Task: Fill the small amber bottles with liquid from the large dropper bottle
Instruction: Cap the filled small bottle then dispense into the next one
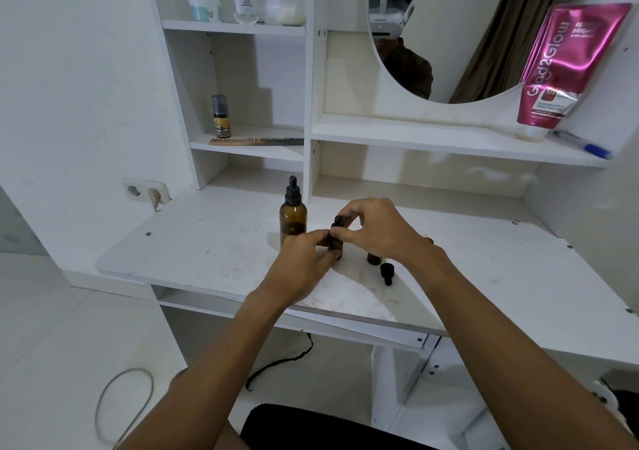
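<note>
Near the middle of the frame my left hand (304, 259) grips a small amber bottle (335, 247) standing on the white table (193, 242), while my right hand (377, 228) pinches its black dropper cap (338, 222) from above. Just left of it stands the large dropper bottle (293, 215), upright and capped. Right of my hands a second small bottle (374, 259) pokes out below my right wrist, half hidden — a loose black cap (386, 273) lies just beside it.
</note>
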